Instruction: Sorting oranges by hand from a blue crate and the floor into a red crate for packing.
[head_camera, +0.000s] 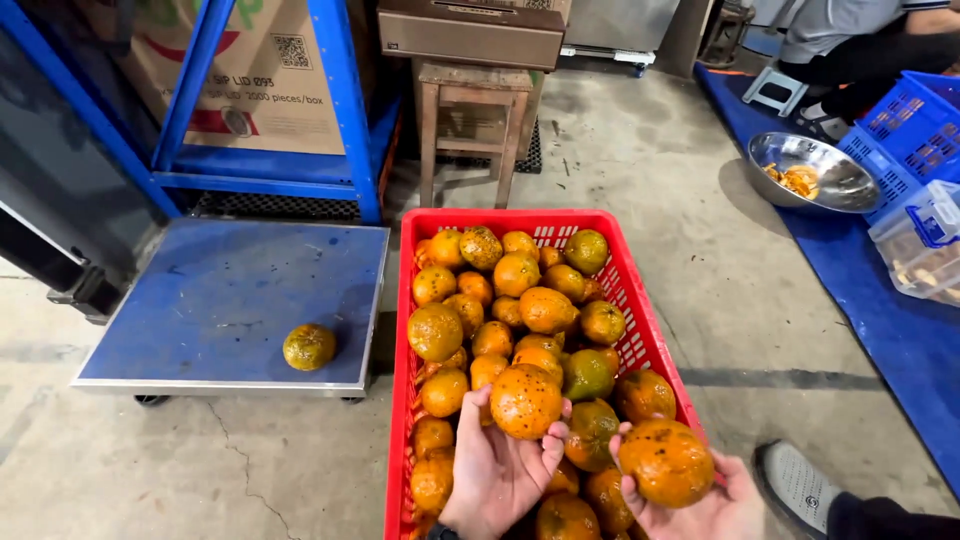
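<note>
Concrete floor (650, 150) — each hand holds one speckled orange.

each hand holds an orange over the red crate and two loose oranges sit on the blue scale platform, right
Not quite. The head view shows only one loose orange on the blue scale platform. The rest holds: the left hand and right hand each hold an orange over the red crate.

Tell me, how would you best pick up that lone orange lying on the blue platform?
Come from straight above and close a hand round the middle of the lone orange. It is round, lies by itself on the flat blue platform, and nothing crowds its sides, so fingers can likely wrap its widest part without it rolling away.
</note>
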